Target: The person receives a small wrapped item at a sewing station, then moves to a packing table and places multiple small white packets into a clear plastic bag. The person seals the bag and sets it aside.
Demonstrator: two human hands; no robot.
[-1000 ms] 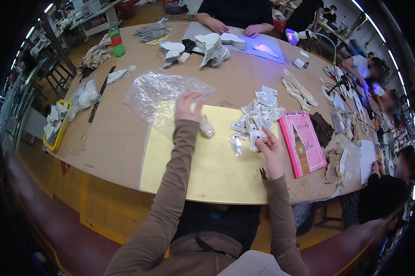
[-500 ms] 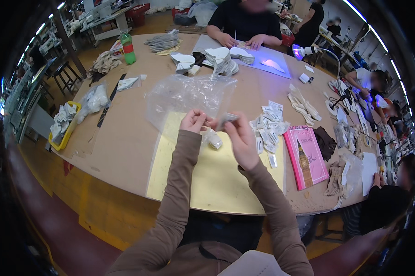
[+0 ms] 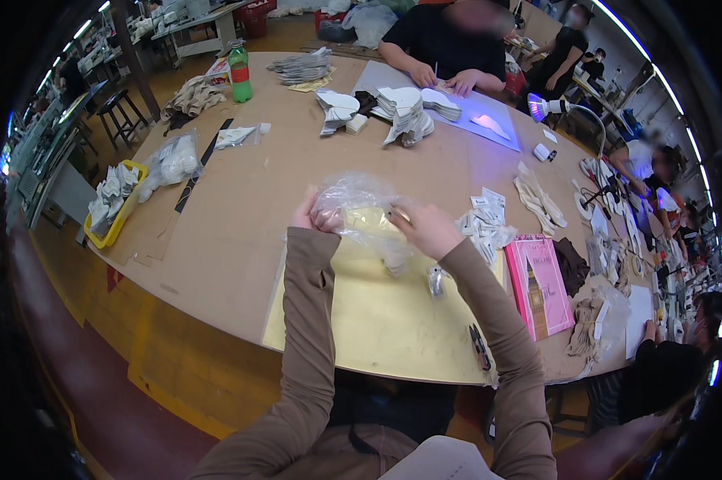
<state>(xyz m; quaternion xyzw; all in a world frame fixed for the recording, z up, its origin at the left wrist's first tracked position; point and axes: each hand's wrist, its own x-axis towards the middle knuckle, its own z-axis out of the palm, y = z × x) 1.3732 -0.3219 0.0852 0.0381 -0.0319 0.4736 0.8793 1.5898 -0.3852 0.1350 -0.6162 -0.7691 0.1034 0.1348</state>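
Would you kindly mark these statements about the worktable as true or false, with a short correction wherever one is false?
1. Both hands hold a clear plastic bag above the yellow sheet. True: the left hand and the right hand grip it at either side.
2. The pink booklet lies to the person's left. False: it lies to the right of the yellow sheet.
3. A green bottle stands upright at the far left of the table. True.
4. The yellow tray sits in the middle of the table. False: it sits at the left edge.
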